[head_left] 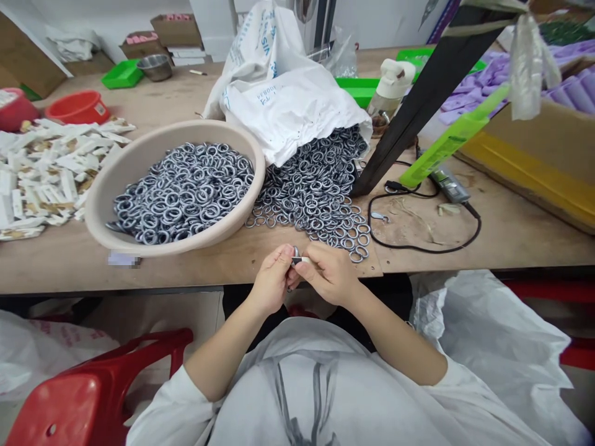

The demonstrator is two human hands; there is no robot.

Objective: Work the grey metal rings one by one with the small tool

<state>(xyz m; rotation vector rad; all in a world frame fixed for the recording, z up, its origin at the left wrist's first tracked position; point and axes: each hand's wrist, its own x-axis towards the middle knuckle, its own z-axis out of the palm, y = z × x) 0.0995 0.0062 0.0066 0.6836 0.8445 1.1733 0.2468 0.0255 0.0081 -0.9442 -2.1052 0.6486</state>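
Close together at the table's front edge, both of my hands are closed with their fingertips meeting. Between the thumb and fingers of my left hand (273, 280) is a grey ring (296, 251), mostly covered by the fingers. My right hand (333, 272) pinches a small black-and-white piece (297, 261) against that ring; its kind is too small to make out. Just beyond my hands, a heap of loose grey rings (320, 186) spills from a white woven sack (297, 93). To the left stands a beige basin (100, 204) holding many similar rings (181, 198).
White strips (41, 173) lie piled at the left near a red bowl (79, 108). A dark slanted post (418, 102) rises right of the sack. A black cable (418, 249) loops on the table by a cardboard box (534, 167). A red stool (60, 402) stands at lower left.
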